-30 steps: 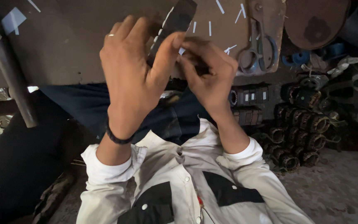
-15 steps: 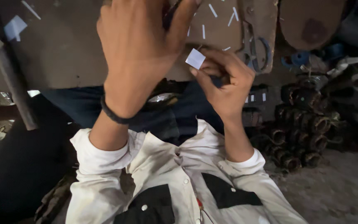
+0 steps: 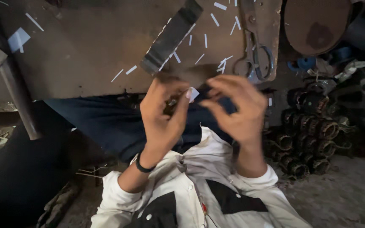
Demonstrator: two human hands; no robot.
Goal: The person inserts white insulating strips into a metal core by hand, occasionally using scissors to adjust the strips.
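Both hands lowered toward lap; white paper piece (image 3: 194, 93) passed to left hand (image 3: 162, 120).

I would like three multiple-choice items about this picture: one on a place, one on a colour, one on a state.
1. Where are the scissors?
A. on the brown board
B. in the right hand
C. on the coils

2. What colour is the wristband?
A. white
B. red
C. black

3. How is the small white piece?
A. lying on the board
B. held at fingertips between the hands
C. caught in the scissors

Answers:
1 A: the scissors lie on the board, beyond the right hand.
2 C: the wristband on the left wrist is black.
3 B: the white piece sits at the left hand's fingertips, off the board.
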